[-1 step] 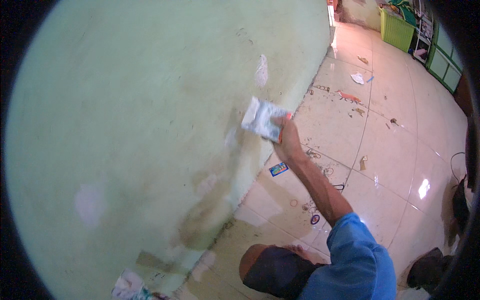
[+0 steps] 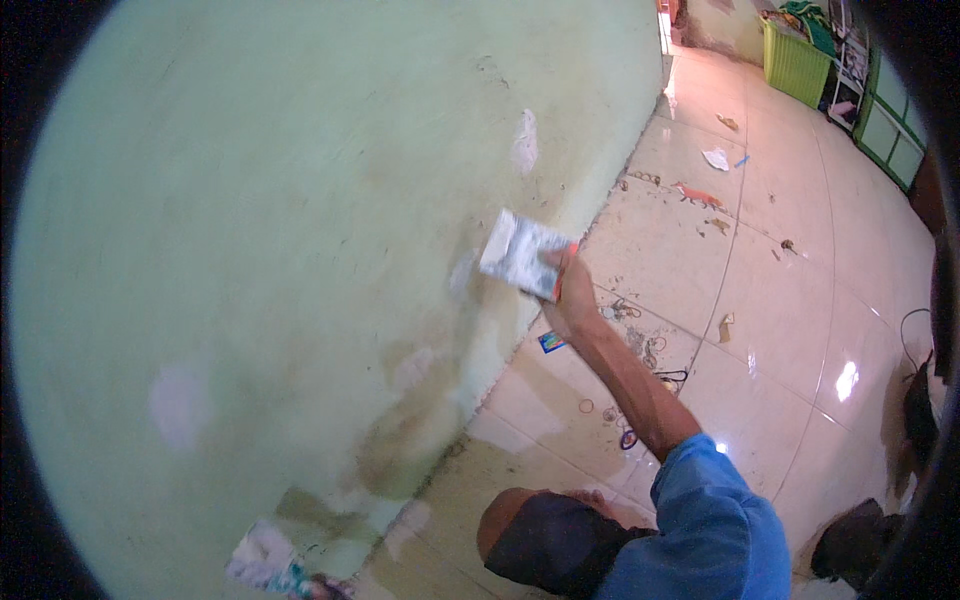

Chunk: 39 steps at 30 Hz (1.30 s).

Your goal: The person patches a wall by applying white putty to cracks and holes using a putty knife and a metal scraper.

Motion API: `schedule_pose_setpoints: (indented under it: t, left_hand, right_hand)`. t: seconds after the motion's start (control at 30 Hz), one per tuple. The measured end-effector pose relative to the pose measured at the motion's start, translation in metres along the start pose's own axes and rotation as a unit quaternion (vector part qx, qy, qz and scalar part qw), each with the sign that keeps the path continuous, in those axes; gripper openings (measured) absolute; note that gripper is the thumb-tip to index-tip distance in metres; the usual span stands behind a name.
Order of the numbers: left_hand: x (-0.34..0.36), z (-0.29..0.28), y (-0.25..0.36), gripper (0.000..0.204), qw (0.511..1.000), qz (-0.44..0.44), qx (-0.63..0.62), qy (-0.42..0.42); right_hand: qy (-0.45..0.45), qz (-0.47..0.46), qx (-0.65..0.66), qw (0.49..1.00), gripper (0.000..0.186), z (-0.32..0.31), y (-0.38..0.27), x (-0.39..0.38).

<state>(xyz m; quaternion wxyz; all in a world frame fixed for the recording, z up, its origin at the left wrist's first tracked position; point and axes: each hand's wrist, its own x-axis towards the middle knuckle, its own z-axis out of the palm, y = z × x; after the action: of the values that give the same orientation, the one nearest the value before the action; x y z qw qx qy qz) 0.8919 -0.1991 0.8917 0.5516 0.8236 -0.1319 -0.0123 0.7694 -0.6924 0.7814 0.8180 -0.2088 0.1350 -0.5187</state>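
Observation:
My right hand (image 2: 572, 290) is closed round the orange edge of a flat putty scraper (image 2: 522, 252), its thumb on the face. The scraper's pale metal blade is smeared with white and sits at the green wall (image 2: 300, 200); contact is hard to tell. White putty patches mark the wall, one above the scraper (image 2: 525, 142) and another at the left (image 2: 180, 405). At the lower edge, my left hand (image 2: 328, 588) shows only in part, its fingers round the teal handle of a putty knife (image 2: 265, 555) loaded with white putty.
My bent knee (image 2: 550, 540) is close to the wall's foot. Rubber bands, scraps, a small blue packet (image 2: 552, 342) and a fox-shaped cutout (image 2: 697, 195) litter the tiled floor (image 2: 780, 300). A green basket (image 2: 795, 60) stands far right, and a dark bundle (image 2: 855, 540) lies near right.
My right hand has shifted slightly down with the scraper, which now covers part of the blue packet. My left hand and the putty knife have come a little further into view.

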Motion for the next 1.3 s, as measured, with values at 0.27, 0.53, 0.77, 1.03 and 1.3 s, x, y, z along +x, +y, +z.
schedule_pose_setpoints:
  t: [0.27, 0.53, 0.77, 1.03, 1.3]
  left_hand:
    - [0.010, 0.122, 0.016, 0.018, 0.978, 0.000, -0.098, -0.184]
    - [0.007, 0.067, 0.047, 0.017, 0.999, -0.002, 0.044, 0.024]
    - [-0.007, -0.006, 0.019, 0.038, 0.987, -0.009, -0.114, 0.114]
    - [0.005, -0.008, -0.068, 0.034, 0.963, 0.015, -0.225, 0.149]
    - [-0.013, 0.002, -0.121, 0.026, 0.878, -0.066, -0.427, 0.205]
  right_hand:
    - [-0.039, 0.076, -0.009, 0.996, 0.035, 0.005, 0.018, -0.054]
    - [-0.171, 0.255, -0.109, 0.945, 0.040, 0.051, 0.035, -0.100]
    - [-0.469, 0.369, -0.250, 0.762, 0.042, 0.178, 0.106, -0.136]
    - [-0.608, 0.372, -0.351, 0.607, 0.027, 0.211, 0.236, -0.236]
    - [-0.694, 0.346, -0.347, 0.527, 0.023, 0.163, 0.299, -0.246]
